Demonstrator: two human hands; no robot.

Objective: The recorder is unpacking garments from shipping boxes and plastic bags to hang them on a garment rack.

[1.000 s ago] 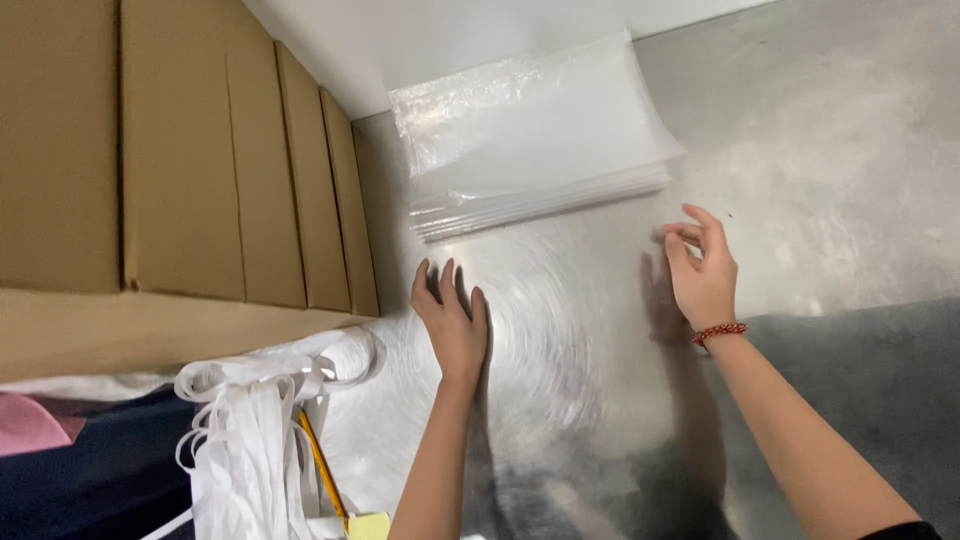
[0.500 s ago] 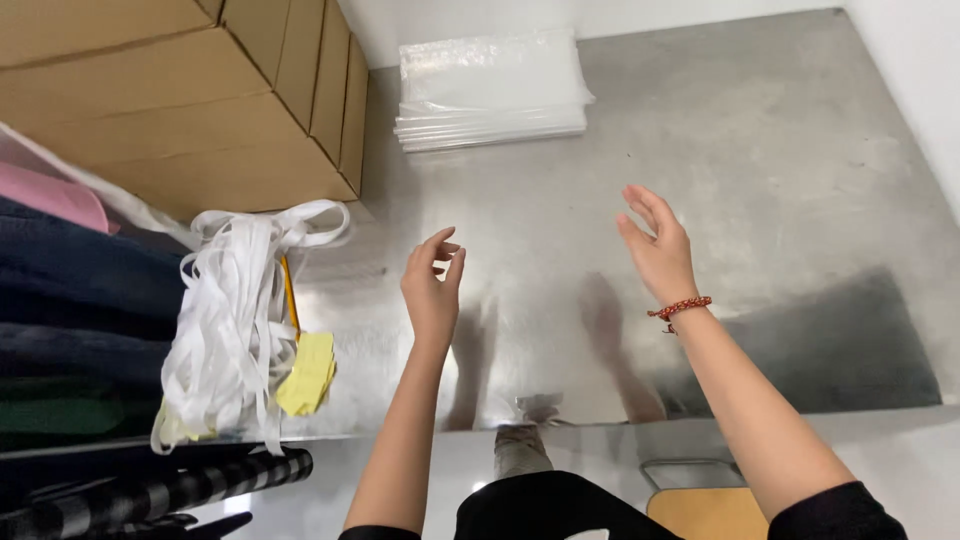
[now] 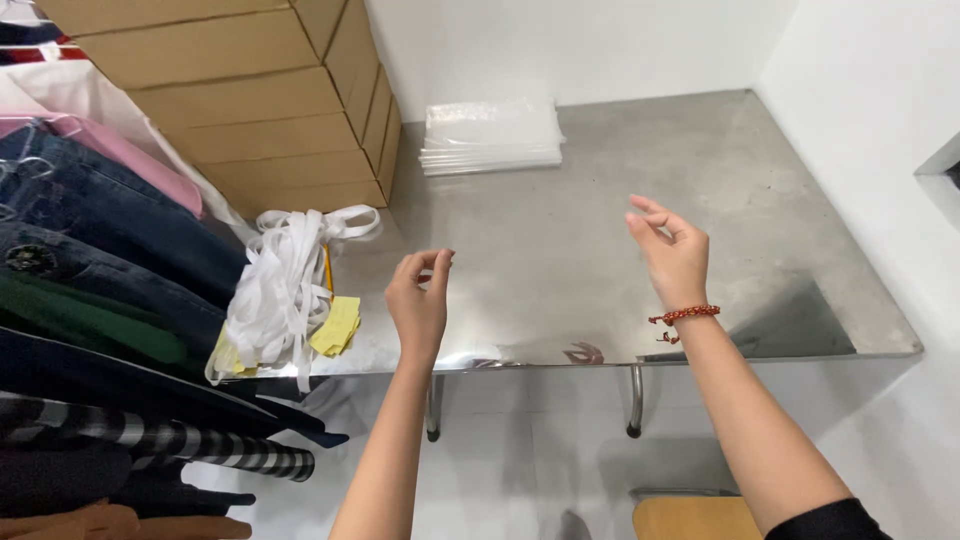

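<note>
Brushed steel makes up the table [image 3: 700, 190], a flat shiny top that fills the corner between two white walls and carries everything within reach. On its far left stands a stack of flat brown cardboard boxes [image 3: 250, 90], pushed back against the wall so the middle of the top is free. To the near left hangs a row of clothes [image 3: 90, 270], dark denim, green and pink, pressed close to the table edge. At the far middle lies a neat pile of clear plastic bags [image 3: 490, 135], squared up and flat, well apart from both hands. Draped over the near left edge is a bundle of white straps [image 3: 285, 285] with yellow paper tags [image 3: 335, 325] tucked beneath it. A very thin clear sheet or bag seems to stretch between the two hands, though it is too faint to be sure. The left hand [image 3: 420, 305] is raised over the near edge with fingertips pinched together, as if nipping a corner of that film. The right hand [image 3: 672, 255], wearing a red bead bracelet [image 3: 685, 316], is lifted to the right with fingers loosely curled and spread; whether it grips anything I cannot tell.
</note>
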